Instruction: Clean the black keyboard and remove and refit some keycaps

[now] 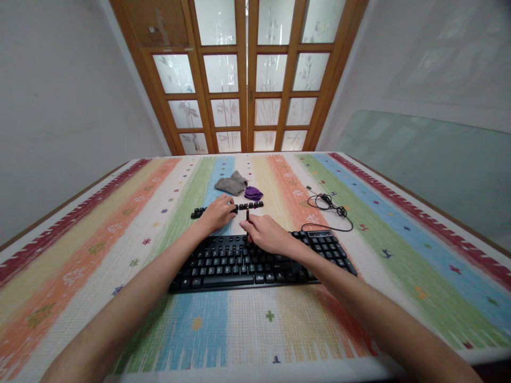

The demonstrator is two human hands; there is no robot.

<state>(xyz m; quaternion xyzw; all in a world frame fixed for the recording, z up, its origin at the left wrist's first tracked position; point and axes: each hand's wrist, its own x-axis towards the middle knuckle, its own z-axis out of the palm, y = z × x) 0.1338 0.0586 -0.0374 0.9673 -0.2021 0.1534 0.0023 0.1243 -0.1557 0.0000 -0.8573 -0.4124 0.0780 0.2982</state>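
Note:
A black keyboard (229, 268) lies on the striped cloth in front of me, its top row partly without keycaps. Behind it a row of loose black keycaps (251, 205) runs from left to right. My left hand (217, 214) reaches into that row, fingers bent down and closed on a keycap at its middle. Over the keyboard's upper edge, my right hand (267, 233) grips a slim dark stick-like tool (247, 215) held upright, its lower end against the top key area. The fingers hide much of the tool, so its kind is unclear.
A grey cloth (231, 184) and a crumpled purple cloth (253, 193) lie behind the keycaps. To the right, the keyboard's black cable (339, 211) is coiled. The striped tablecloth (195, 332) covers the table, with wooden glazed doors (247, 96) beyond.

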